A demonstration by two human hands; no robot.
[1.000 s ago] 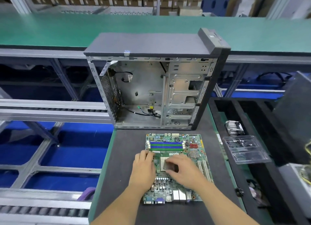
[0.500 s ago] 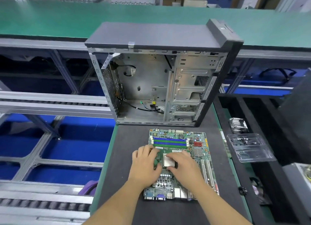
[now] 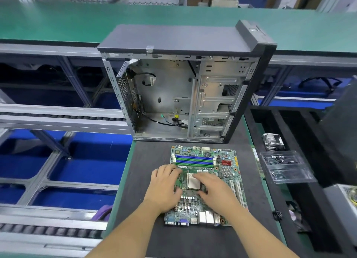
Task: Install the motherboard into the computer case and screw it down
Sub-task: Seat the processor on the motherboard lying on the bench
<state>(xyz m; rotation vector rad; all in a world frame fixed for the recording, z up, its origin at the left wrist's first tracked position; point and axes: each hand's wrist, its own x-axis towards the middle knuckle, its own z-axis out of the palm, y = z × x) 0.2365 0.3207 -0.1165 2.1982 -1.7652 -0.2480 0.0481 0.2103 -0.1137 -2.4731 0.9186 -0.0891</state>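
Observation:
The green motherboard lies flat on the black mat, just in front of the computer case. The grey case stands upright with its open side towards me, bare inside except for some loose cables at the bottom. A silver processor chip sits in the board's socket. My left hand rests on the board left of the chip with relaxed fingers. My right hand lies on the board to the chip's right, its fingertips touching the chip's top edge and its thumb by the lower corner.
A clear plastic tray with small screws sits on the black foam holder at the right, with a finned heat sink behind it. A roller conveyor and blue floor lie to the left. A green bench runs behind the case.
My right hand, which covered the socket a second ago, has drawn back to the right, so the silver chip now shows between my hands. My left hand has stayed on the board.

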